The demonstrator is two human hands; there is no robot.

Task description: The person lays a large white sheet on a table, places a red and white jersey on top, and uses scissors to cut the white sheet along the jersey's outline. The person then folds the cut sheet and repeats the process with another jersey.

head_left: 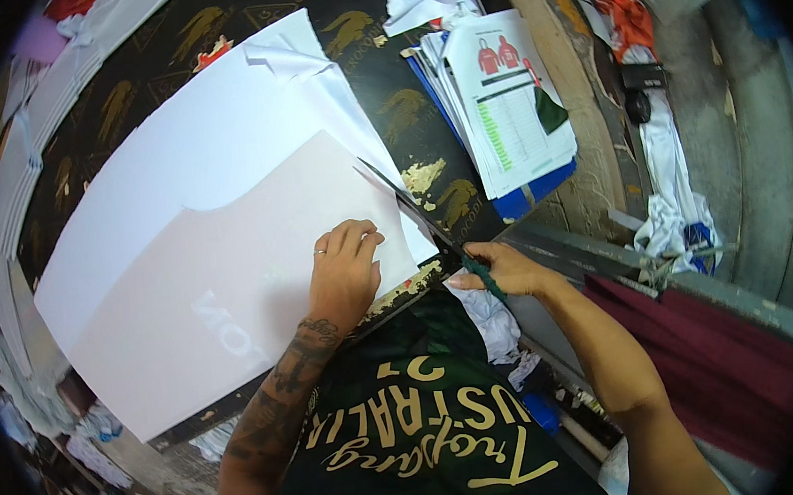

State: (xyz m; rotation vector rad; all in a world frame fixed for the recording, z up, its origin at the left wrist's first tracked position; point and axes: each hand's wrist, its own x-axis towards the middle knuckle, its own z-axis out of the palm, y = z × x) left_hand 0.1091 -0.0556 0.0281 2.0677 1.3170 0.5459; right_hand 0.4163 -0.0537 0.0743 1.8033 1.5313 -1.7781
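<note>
A pale pinkish pattern sheet (272, 225) with a stepped upper edge lies on a larger piece of white fabric (180, 148). My left hand (346, 263) rests on the sheet near its right side, fingers slightly bent and lying on the surface, holding nothing. At the table's near right corner, my right hand (504, 269) grips a pair of scissors (428, 223) by handles with dark green wrapping. The long blades are parted and point up and left, at the right edge of the fabric. The fabric's far right corner is folded and creased.
The black table (359, 90) has gold prints and worn patches. Right of the fabric lies a paper stack (507, 110) on a blue folder (538, 190). White cloth layers (27, 171) line the far left. White garments (664, 177) lie beyond the table on the right, near a maroon cloth (707, 343).
</note>
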